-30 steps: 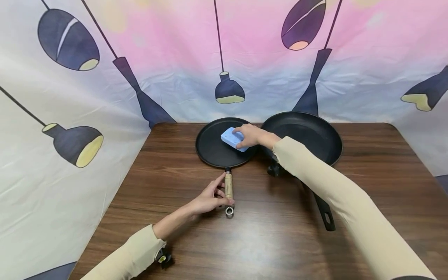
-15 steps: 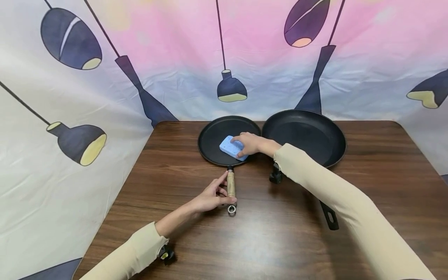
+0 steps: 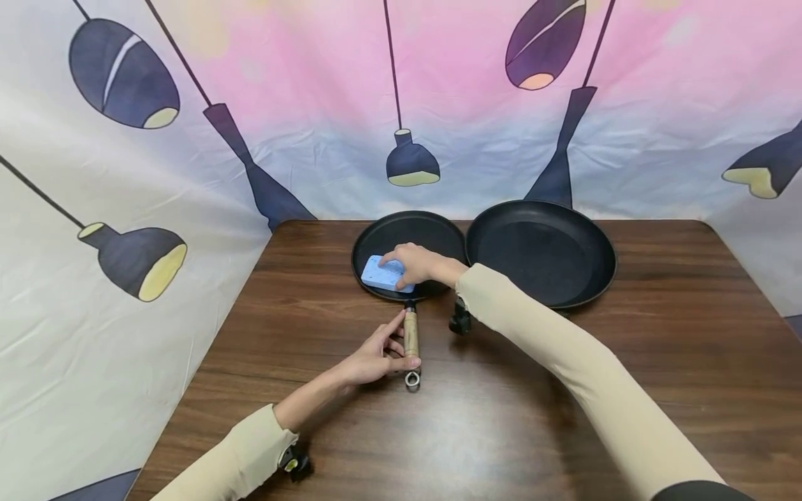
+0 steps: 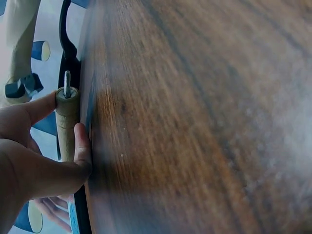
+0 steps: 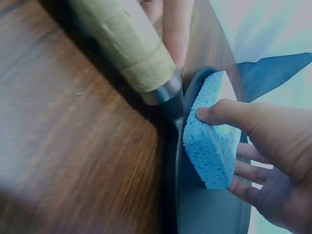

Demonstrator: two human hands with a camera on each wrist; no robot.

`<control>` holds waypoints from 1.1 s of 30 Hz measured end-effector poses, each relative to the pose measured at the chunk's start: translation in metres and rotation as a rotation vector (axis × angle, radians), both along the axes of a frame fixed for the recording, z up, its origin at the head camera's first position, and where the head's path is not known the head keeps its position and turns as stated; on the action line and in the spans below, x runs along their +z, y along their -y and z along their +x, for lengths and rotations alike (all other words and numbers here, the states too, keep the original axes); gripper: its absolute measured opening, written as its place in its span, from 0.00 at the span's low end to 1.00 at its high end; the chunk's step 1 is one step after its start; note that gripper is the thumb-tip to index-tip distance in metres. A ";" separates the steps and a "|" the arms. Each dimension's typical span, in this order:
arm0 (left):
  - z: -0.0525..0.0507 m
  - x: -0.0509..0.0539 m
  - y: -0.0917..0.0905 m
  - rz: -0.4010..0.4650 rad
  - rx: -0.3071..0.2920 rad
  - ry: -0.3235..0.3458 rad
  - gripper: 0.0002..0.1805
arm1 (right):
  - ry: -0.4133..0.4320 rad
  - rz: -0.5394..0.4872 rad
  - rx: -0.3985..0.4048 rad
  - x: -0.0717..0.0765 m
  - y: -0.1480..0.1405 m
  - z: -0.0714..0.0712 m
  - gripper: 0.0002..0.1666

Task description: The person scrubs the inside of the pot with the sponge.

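Observation:
A flat round black pan [image 3: 407, 229] lies at the back of the table, its light wooden handle [image 3: 410, 334] pointing to the front. My left hand [image 3: 374, 355] holds that handle between thumb and fingers; in the left wrist view the thumb and a finger lie on either side of the handle [image 4: 67, 122]. With thumb and fingertips my right hand [image 3: 416, 264] grips a light blue sponge [image 3: 379, 273] at the front left of the pan's surface. The right wrist view shows the sponge [image 5: 209, 141] against the pan near the handle joint, my right thumb on its edge.
A larger, deeper black pan [image 3: 539, 250] stands right beside the flat one, its handle hidden under my right sleeve [image 3: 564, 348]. Behind the brown wooden table [image 3: 489, 417] hangs a cloth [image 3: 326, 160] printed with lamps.
My right hand has moved the sponge across the flat pan, toward the front and then left. My left hand keeps its hold on the handle.

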State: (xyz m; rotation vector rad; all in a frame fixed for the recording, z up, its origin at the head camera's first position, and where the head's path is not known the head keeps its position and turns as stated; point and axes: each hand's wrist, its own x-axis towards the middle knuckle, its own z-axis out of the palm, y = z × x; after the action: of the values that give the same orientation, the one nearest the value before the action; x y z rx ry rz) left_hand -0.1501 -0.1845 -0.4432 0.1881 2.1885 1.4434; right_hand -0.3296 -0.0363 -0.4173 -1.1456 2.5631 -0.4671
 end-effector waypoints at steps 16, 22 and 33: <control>0.002 -0.003 0.001 -0.009 0.000 -0.050 0.55 | -0.088 -0.068 -0.258 -0.009 0.018 -0.017 0.32; 0.001 -0.004 0.001 -0.019 -0.014 -0.073 0.55 | -0.137 -0.054 -0.406 -0.014 0.001 -0.024 0.34; 0.001 -0.001 0.000 -0.034 -0.013 -0.064 0.55 | -0.172 0.005 -0.566 -0.010 -0.016 -0.029 0.32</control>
State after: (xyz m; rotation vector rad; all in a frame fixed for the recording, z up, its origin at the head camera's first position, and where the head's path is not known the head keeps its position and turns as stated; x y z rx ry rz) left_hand -0.1492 -0.1847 -0.4440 0.2385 2.2572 1.4104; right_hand -0.3581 -0.0199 -0.4275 -0.4516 3.0260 -0.4970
